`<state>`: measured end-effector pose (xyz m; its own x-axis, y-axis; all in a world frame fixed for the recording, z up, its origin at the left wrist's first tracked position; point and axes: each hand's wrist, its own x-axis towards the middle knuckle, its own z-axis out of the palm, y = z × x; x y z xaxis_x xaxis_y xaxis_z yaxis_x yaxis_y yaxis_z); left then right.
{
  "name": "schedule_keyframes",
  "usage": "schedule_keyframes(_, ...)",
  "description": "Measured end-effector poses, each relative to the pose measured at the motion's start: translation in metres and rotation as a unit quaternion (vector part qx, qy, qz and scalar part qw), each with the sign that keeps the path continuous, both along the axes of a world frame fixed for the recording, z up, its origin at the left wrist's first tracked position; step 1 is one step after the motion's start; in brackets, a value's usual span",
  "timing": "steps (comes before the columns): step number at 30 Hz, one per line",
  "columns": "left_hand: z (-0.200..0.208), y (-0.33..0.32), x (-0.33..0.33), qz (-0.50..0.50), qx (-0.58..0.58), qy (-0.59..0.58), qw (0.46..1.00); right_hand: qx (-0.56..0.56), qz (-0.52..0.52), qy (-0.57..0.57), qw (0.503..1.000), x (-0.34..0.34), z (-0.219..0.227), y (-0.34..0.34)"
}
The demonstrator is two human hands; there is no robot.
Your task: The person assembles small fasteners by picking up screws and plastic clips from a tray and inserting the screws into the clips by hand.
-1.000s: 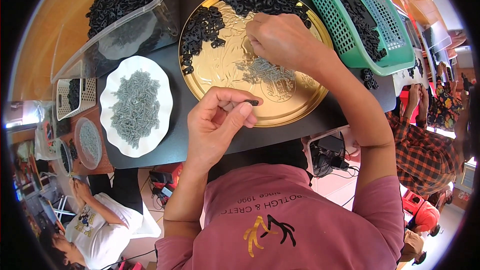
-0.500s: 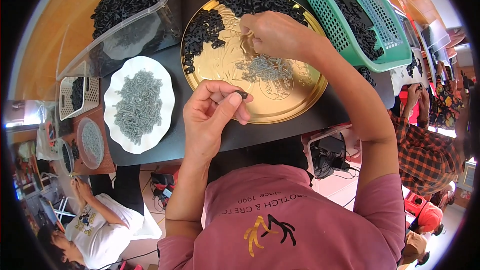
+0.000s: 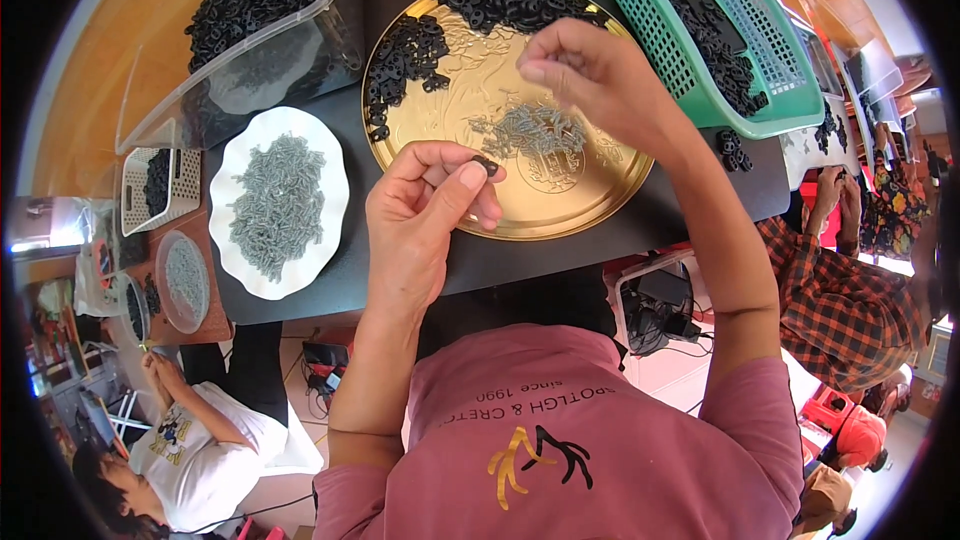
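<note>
Near the front left rim of a round gold tray (image 3: 590, 215), my left hand (image 3: 425, 205) pinches a small black plastic piece (image 3: 486, 166) between thumb and fingertips. Above the tray's right part hovers my right hand (image 3: 590, 80), slightly blurred, its thumb and fingers curled together. Whether anything sits in that pinch I cannot make out. Below it on the tray lies a heap of small grey screws (image 3: 535, 130). Loose black plastic pieces (image 3: 410, 60) cover the tray's left side, and more black pieces (image 3: 525, 5) line its far edge.
A scalloped white plate (image 3: 335, 165) of screws stands left of the tray. Behind it is a clear plastic bin (image 3: 345, 40) of black pieces. A green basket (image 3: 690, 90) stands far right. Co-workers sit left (image 3: 200, 450) and right (image 3: 840, 310).
My right hand has moved right and slightly back toward me, away from the tray's middle. My left hand keeps its black piece, now turned a little and slightly higher.
</note>
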<state>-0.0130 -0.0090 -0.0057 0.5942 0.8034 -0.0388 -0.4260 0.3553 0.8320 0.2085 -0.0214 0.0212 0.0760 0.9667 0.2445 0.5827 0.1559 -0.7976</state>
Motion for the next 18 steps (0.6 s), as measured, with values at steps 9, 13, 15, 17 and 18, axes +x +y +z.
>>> schedule_keyframes(9,0.002,-0.005,0.009,0.023,0.031,0.015,0.999,-0.065,-0.001,0.375,0.925,-0.055,-0.003,-0.045)
schedule_keyframes(13,0.006,-0.009,0.011,0.034,0.05,0.041,0.997,-0.043,-0.01,0.374,0.926,-0.06,-0.008,-0.048)
schedule_keyframes(15,0.006,-0.01,0.011,0.034,0.05,0.043,0.997,-0.041,-0.017,0.376,0.925,-0.062,-0.01,-0.048)
schedule_keyframes(17,0.006,-0.011,0.011,0.034,0.051,0.044,0.997,-0.04,-0.018,0.378,0.925,-0.063,-0.011,-0.049)
schedule_keyframes(18,0.007,-0.011,0.011,0.033,0.049,0.043,0.997,-0.039,-0.02,0.379,0.924,-0.063,-0.012,-0.049)
